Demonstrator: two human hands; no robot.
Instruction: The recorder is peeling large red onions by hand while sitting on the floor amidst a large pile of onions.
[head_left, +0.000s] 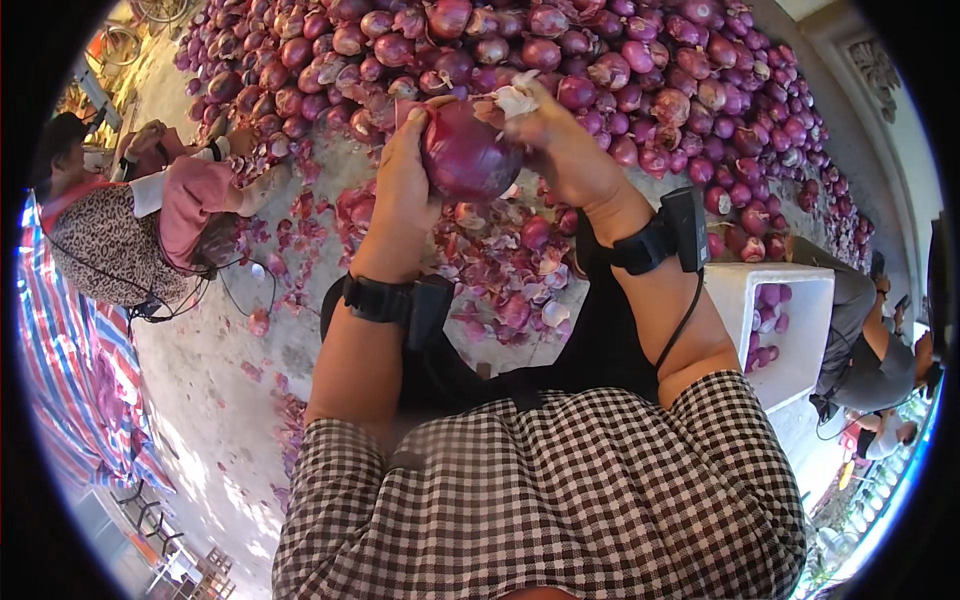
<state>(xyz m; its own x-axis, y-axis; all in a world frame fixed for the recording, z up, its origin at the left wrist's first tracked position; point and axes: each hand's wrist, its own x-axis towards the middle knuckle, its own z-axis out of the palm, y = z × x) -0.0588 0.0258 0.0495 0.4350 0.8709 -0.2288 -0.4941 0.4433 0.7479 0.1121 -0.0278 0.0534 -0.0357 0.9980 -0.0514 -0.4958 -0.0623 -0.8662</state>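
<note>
A large red onion [470, 152] is held up in front of me, with my left hand [403, 180] closed on its left side, the thumb along its upper edge. Its visible side is smooth, shiny and dark purple. At the onion's right is my right hand [568, 150], somewhat blurred, its fingers closed on a pale scrap of papery onion skin [516, 100]. Whether its lower fingers also touch the onion, I cannot tell. Below my hands, loose onion skins [500, 265] lie scattered on the concrete floor between my knees.
A big heap of red onions [600, 60] spreads across the far side. To my right stands a white foam box [725, 290] with several purple onions in it. People sit at my left [140, 220] and right [870, 350]. A striped sheet [75, 350] lies far left.
</note>
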